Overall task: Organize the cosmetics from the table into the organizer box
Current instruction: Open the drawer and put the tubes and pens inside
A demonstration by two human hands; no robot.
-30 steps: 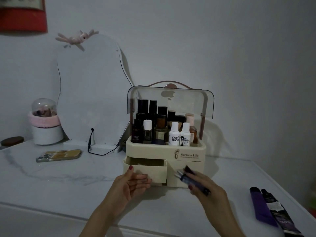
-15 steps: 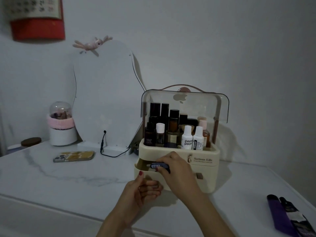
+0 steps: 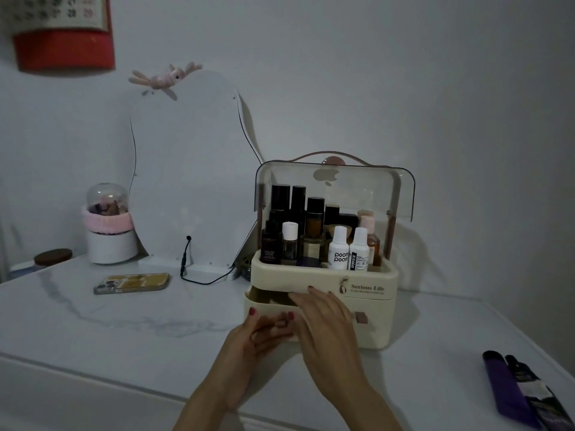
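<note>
The cream organizer box stands on the white table with its clear lid raised. Several bottles fill its top compartment. Its lower left drawer is pulled out a little. My left hand grips the drawer's front, thumb on top and fingers curled beneath. My right hand lies over the drawer's opening with straight fingers, and their tips touch the box just above it. I see no tube in that hand; the inside of the drawer is mostly hidden. Two dark purple tubes lie at the table's right edge.
A phone lies left of the box. A heart-shaped mirror with a black cable leans on the wall. A domed white holder with a pink band and a brown-lidded jar stand far left. The right drawer is closed.
My right hand carried a small dark tube from in front of the box to the open left drawer; the tube is no longer visible. My left hand stayed on the drawer front.
</note>
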